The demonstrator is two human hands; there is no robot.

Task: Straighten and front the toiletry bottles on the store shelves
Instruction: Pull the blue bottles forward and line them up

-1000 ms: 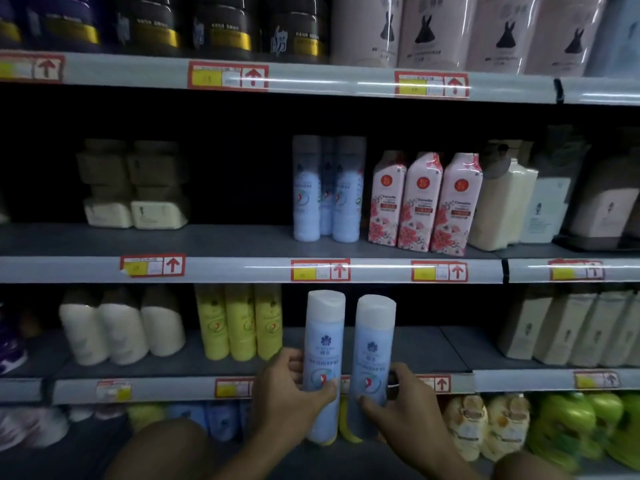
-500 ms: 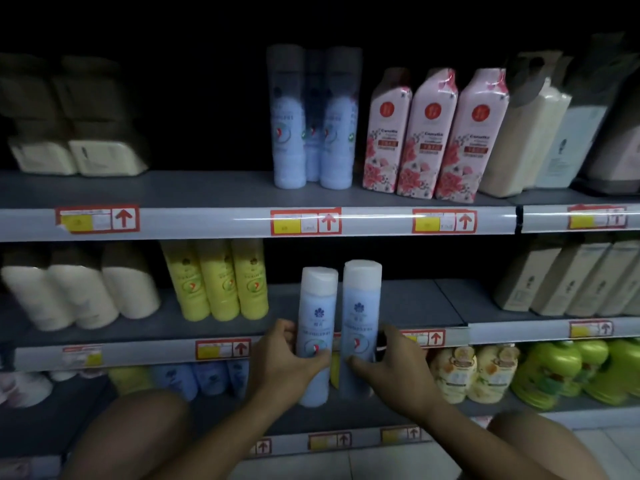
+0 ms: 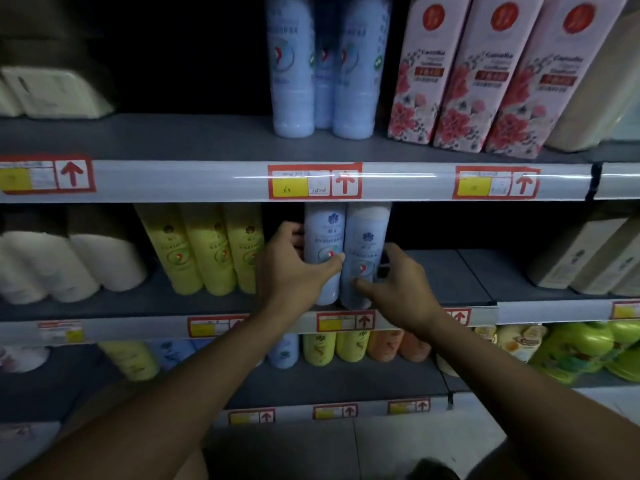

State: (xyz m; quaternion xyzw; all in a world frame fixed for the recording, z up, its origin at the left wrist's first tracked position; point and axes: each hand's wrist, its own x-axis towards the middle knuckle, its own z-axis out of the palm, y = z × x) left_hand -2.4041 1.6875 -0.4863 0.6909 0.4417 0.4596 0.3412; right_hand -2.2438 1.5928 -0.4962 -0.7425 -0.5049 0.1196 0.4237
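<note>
Two pale blue bottles stand side by side at the front of the middle shelf (image 3: 446, 282), just right of the yellow bottles. My left hand (image 3: 294, 268) grips the left blue bottle (image 3: 323, 237), thumb across its label. My right hand (image 3: 394, 285) holds the right blue bottle (image 3: 365, 237), thumb on its front and fingers round its right side. Both bottles stand upright, their caps hidden behind the shelf rail above.
Three yellow bottles (image 3: 207, 251) stand left of my left hand, white bottles (image 3: 69, 265) further left. Blue bottles (image 3: 294, 71) and pink floral cartons (image 3: 460, 81) fill the upper shelf. Beige boxes (image 3: 588, 261) sit at the right; bare shelf lies between them and my right hand.
Both hands carried the two blue bottles up from in front of the lower rail and onto the middle shelf. The view dropped and moved closer to the shelves.
</note>
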